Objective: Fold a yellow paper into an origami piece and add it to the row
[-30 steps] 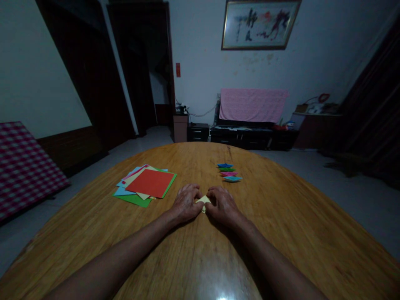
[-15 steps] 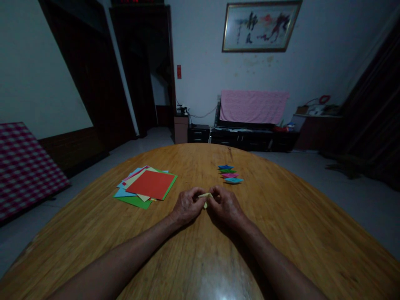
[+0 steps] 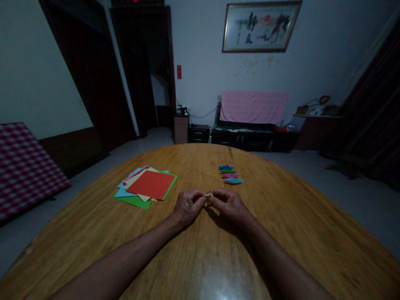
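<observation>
A small piece of folded yellow paper [image 3: 208, 200] is pinched between my two hands, just above the table. My left hand [image 3: 188, 205] grips its left side between thumb and fingers. On the right side, my right hand [image 3: 229, 203] holds it the same way. The fingers cover most of the paper, so its exact folded shape is hard to make out. Beyond my right hand stands a short row of folded paper boats: light blue [image 3: 234, 181], pink [image 3: 230, 176], green [image 3: 228, 171] and blue [image 3: 226, 167].
A loose stack of coloured paper sheets, with a red sheet [image 3: 152, 185] on top, lies left of my hands on the round wooden table [image 3: 193, 254]. Past the table's far edge is a low black cabinet [image 3: 240, 139] with a pink cloth [image 3: 253, 107] above it.
The yellow paper has been turned and now shows as a smaller, more compact shape between the fingers. My right-hand fingers have shifted slightly around it.
</observation>
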The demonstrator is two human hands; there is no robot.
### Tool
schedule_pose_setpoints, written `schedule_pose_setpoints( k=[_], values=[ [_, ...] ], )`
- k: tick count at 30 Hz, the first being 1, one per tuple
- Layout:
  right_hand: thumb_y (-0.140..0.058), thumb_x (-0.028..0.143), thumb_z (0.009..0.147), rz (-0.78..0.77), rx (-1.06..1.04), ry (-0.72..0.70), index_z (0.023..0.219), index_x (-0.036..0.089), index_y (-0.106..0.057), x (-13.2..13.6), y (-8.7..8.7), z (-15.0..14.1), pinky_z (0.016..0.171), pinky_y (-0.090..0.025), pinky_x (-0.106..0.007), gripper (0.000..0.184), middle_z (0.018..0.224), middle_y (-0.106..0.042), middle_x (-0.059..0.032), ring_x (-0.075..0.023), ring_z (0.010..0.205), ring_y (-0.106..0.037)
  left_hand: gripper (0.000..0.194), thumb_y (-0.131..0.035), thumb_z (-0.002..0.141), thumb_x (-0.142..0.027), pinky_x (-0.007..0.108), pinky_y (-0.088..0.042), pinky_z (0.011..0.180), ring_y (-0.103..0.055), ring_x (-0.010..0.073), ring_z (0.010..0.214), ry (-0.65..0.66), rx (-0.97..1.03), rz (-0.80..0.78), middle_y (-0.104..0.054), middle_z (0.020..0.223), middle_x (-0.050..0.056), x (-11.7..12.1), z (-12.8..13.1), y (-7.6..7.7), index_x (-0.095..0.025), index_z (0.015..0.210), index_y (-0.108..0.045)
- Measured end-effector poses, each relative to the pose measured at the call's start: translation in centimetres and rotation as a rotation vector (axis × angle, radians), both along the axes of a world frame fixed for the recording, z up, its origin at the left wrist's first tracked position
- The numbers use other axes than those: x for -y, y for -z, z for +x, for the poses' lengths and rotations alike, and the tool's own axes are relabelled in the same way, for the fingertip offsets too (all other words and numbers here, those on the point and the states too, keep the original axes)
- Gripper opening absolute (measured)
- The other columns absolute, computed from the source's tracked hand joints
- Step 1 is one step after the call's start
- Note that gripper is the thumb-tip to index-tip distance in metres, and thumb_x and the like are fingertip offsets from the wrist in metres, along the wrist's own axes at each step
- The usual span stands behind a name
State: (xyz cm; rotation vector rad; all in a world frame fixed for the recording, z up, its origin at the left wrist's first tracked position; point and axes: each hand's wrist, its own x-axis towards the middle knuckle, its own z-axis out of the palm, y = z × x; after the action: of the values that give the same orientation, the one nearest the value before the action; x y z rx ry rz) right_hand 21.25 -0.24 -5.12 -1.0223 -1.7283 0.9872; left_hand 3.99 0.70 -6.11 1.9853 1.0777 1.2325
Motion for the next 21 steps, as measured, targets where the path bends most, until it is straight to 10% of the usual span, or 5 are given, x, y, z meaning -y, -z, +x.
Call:
schedule_pose_setpoints(
  k=[15,21],
  values=[
    [-0.048,0.029,0.087,0.273,0.253,0.096,0.076,0.019,-0.071,-0.4,-0.2,0.4,0.065,-0.042,-0.026,0.027,0.069,-0.061,-0.002,-0.0152,0.07,-0.056,0.025,-0.057,0.078,-0.036,0.02,-0.042,0.059,-0.056,0.0125,0.063,0.077,0.048,-0.211,-0.065,0.066,0.001,-0.7,0.0,-0.5,-0.014,0.073,-0.07],
    [-0.053,0.031,0.082,0.088,0.059,0.081,0.085,0.018,-0.072,-0.9,0.3,0.6,0.061,-0.044,-0.025,0.023,0.075,-0.065,-0.0025,-0.0154,0.07,-0.057,0.022,-0.06,0.071,-0.031,0.022,-0.033,0.046,-0.041,0.0076,0.046,0.27,0.14,-0.628,-0.046,0.05,-0.002,-2.1,0.1,-1.9,-0.013,0.058,-0.059]
  ],
)
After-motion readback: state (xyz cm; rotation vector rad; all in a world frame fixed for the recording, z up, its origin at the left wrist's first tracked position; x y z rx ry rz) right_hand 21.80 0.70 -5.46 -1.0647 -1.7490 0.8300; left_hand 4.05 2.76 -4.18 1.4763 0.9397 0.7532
